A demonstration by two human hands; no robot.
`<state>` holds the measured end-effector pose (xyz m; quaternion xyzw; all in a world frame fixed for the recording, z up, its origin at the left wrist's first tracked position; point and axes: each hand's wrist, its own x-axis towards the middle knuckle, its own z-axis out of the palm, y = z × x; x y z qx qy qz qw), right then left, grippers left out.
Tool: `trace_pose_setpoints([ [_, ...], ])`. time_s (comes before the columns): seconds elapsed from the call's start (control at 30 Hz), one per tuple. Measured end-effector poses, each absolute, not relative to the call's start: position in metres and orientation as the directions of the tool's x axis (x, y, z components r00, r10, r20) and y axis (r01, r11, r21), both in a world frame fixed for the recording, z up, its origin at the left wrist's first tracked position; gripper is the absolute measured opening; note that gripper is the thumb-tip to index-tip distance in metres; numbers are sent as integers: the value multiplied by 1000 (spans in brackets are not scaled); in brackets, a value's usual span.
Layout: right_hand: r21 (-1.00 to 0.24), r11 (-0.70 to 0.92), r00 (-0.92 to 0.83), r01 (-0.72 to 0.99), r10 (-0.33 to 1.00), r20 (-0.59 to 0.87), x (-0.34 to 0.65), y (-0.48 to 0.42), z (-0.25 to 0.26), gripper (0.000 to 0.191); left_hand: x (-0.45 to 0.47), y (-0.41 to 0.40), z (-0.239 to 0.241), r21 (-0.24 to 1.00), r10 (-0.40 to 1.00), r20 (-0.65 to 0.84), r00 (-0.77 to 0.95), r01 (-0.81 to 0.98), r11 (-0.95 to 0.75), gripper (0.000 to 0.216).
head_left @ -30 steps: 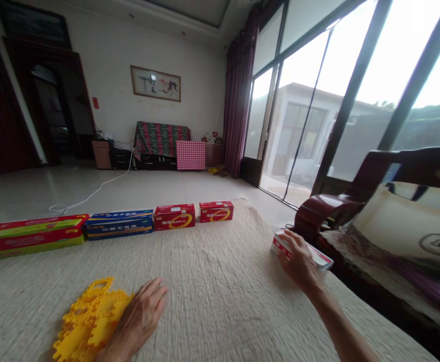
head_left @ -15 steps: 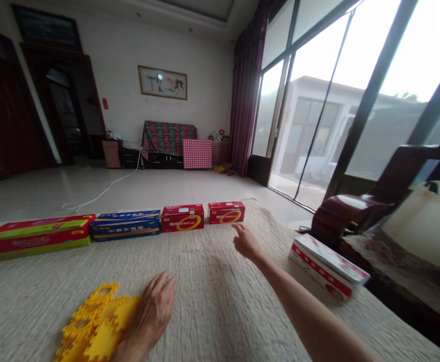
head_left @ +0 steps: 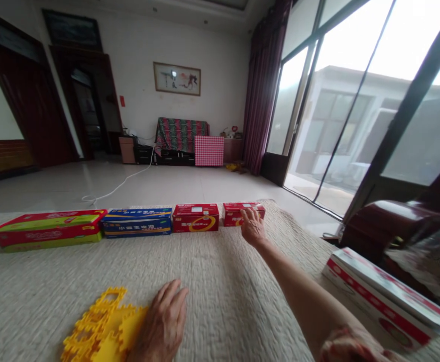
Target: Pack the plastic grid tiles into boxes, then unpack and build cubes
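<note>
My right hand reaches forward with its fingers stretched over the front of a red box, the rightmost in a row; I cannot tell how firmly they touch. Left of that box stands another red box with a yellow ring printed on it. Lower down, my left hand lies on the pale quilted cover, fingers extended, holding nothing visible. Beside it, partly behind its wrist, are yellow interlocking plastic pieces with toothed edges.
Further left in the row come a blue box and a long red-and-green box. A white-and-red carton lies at the right, near a dark wooden armrest. Beyond the cover's far edge, a white cable crosses the tiled floor.
My right hand has moved forward onto the rightmost red box, which it was short of before. The view has turned slightly left. My left hand stays on the cover.
</note>
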<state>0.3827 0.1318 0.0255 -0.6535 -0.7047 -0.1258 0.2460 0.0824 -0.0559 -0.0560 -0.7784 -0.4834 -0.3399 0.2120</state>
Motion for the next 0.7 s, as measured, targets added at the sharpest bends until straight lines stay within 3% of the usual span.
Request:
trace_pose_setpoints([
  [0.23,-130,17,56,991,843,536,381,134,29,27,84,-56,-60,85,653,707,270,885,-458,29],
  [0.7,-19,118,-96,993,883,460,353,15,62,21,91,-53,-41,300,791,596,138,876,-378,29],
])
